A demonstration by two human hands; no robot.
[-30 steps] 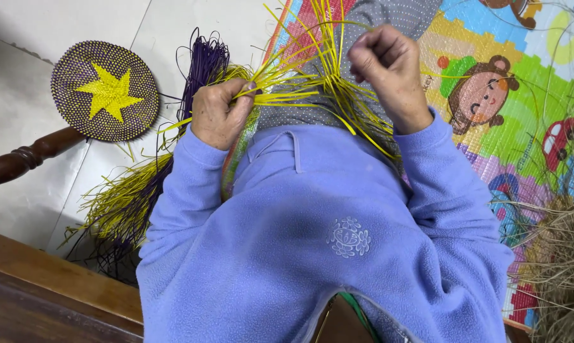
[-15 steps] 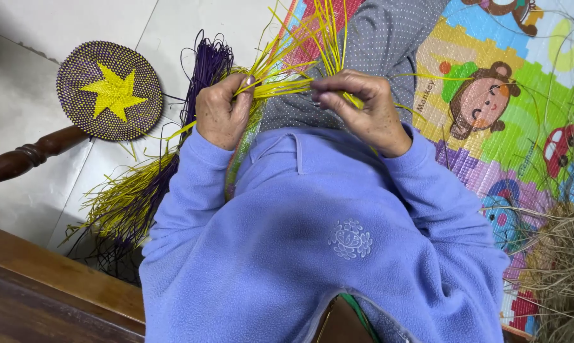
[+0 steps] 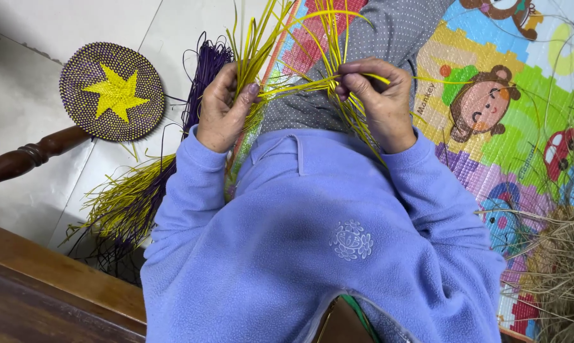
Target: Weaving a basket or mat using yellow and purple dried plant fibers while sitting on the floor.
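A bundle of yellow strips [image 3: 280, 76] is held up over the lap, between the two hands. The left hand [image 3: 223, 108] is closed around the bundle's lower part, thumb across the strips, fingers wrapped behind. The right hand [image 3: 379, 101] is pinched on a few strips, which are drawn level from the left hand's grip across to its fingertips [image 3: 344, 79]. The strips' long axis is thus split: the gripped bundle runs upright, fanning toward the far side, while the pinched strips lie crosswise between the hands. The crossing point sits just beside the right hand's fingertips, so that hand is the nearer to it; the left hand serves as the anchor.

Both forearms are covered by blue fleece sleeves [image 3: 192, 190]. Loose ends of strips hang down over the grey dotted trousers [image 3: 388, 38] and past the right wrist.

On the white floor tiles [image 3: 33, 101] to the left, a round woven fan [image 3: 112, 92], purple with a yellow star, is laid flat, its dark wooden handle [image 3: 26, 159] pointing toward the left edge. Near it, a sheaf of purple strips [image 3: 201, 76] and more yellow ones [image 3: 119, 209] are spread beside the left elbow. A cartoon play mat [image 3: 509, 95] covers the floor to the right, with dry straw [image 3: 560, 267] heaped at its right edge. Open room is left above the lap and out to the right of the hands; the left side is crowded by the sheaf.
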